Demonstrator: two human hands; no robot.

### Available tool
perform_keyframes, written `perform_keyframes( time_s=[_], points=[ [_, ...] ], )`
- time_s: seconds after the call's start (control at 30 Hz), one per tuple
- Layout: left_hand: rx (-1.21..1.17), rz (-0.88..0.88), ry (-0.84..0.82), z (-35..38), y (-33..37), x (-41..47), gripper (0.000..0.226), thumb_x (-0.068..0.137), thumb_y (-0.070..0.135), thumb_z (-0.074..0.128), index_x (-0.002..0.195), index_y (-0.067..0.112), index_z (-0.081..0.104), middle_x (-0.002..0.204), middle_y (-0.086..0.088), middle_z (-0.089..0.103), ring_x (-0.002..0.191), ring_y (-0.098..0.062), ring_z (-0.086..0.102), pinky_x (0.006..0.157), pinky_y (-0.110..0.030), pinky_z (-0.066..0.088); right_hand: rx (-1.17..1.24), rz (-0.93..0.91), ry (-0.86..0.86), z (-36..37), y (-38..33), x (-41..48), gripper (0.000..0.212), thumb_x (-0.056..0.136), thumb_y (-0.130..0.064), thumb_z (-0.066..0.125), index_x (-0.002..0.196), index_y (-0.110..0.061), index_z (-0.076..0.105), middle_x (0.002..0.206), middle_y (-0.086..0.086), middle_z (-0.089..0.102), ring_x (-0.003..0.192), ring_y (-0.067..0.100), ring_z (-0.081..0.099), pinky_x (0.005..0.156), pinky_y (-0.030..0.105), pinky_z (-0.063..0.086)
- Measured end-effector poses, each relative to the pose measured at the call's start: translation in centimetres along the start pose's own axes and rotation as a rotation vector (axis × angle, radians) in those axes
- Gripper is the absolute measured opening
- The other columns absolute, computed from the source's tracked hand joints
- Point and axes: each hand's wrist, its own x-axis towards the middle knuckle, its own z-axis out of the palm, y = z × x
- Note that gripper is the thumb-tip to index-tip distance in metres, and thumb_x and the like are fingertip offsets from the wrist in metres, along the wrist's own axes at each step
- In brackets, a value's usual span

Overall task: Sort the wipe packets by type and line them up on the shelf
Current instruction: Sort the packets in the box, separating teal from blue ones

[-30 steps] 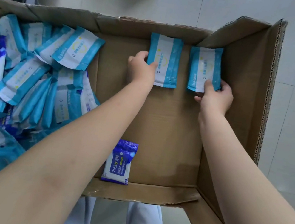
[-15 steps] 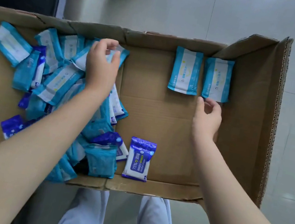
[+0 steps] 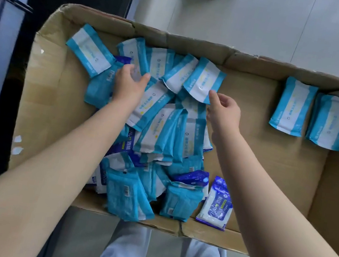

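A long cardboard box (image 3: pixel 42 87) holds a loose pile of wipe packets (image 3: pixel 163 131) in its left half, mostly teal and white, with a few dark blue ones showing through along the near side. The left hand (image 3: pixel 129 86) is down on the far left part of the pile, fingers and thumb curled in among the packets; whether its grip has closed on one cannot be told. The right hand (image 3: pixel 225 111) is at the right edge of the pile with its grip loose and holding nothing, one fingertip just at the near corner of a tilted teal-and-white packet (image 3: pixel 204 79) that lies on top at the far side. Against the far wall at the right, well apart from the pile, two teal packets stand side by side, the left one (image 3: pixel 292 107) just beside the right one (image 3: pixel 329 122). A dark blue packet (image 3: pixel 216 204) lies alone by the near wall, just right of the pile. Pale trouser legs (image 3: pixel 123 254) show below the box, over a light tiled floor (image 3: pixel 262 20).
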Motion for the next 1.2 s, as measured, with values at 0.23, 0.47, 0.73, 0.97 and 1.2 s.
perform_keyframes(
  time_s=[0.23,0.47,0.73,0.97,1.2],
  points=[
    [0.071,-0.067,0.098,-0.7,-0.9,3.8,0.049,0.095,0.043,0.056,0.135,0.016,0.050,0.152,-0.003,0.030,0.132,-0.028,0.040,0.104,-0.035,0.036,-0.076,0.098,0.081,2.7,-1.2,1.6,0.052,0.088,-0.048,0.069,0.127,-0.017,0.053,0.120,0.000,0.061,0.101,0.018,0.061,0.089,0.034,0.052],
    [0.033,-0.114,0.270,-0.9,-1.0,4.1,0.025,0.089,0.029,0.068,0.109,0.023,0.054,0.110,0.008,0.052,0.117,-0.025,0.046,0.101,-0.042,0.040,0.051,0.087,0.072,2.8,-1.1,1.8,0.039,0.085,-0.034,0.075,0.117,-0.024,0.055,0.112,-0.001,0.068,0.095,0.023,0.071,0.085,0.047,0.059],
    [-0.304,0.009,0.170,-2.5,1.1,1.6,0.032,0.091,0.015,0.065,0.122,0.020,0.059,0.121,0.002,0.061,0.107,-0.008,0.060,0.084,-0.017,0.052,0.152,-0.098,0.179,1.3,-1.5,0.7,0.026,0.092,-0.019,0.067,0.115,-0.025,0.057,0.105,-0.009,0.065,0.097,0.011,0.067,0.079,0.023,0.056],
    [-0.568,0.062,0.048,-0.2,5.2,-4.4,0.023,0.096,0.018,0.056,0.119,0.019,0.057,0.113,0.005,0.065,0.098,-0.002,0.063,0.077,-0.016,0.053,0.359,-0.074,0.142,-3.8,-0.8,-0.2,0.029,0.092,-0.015,0.068,0.119,-0.021,0.056,0.120,0.003,0.065,0.105,0.015,0.068,0.089,0.035,0.059],
    [-0.454,0.123,-0.218,9.0,10.2,-10.2,0.023,0.094,0.021,0.056,0.115,0.014,0.060,0.115,0.000,0.069,0.105,-0.015,0.065,0.097,-0.040,0.053,0.449,-0.050,0.255,-14.4,1.8,0.6,0.035,0.089,-0.018,0.072,0.120,-0.022,0.056,0.127,0.006,0.061,0.110,0.016,0.066,0.094,0.034,0.056]
  ],
)
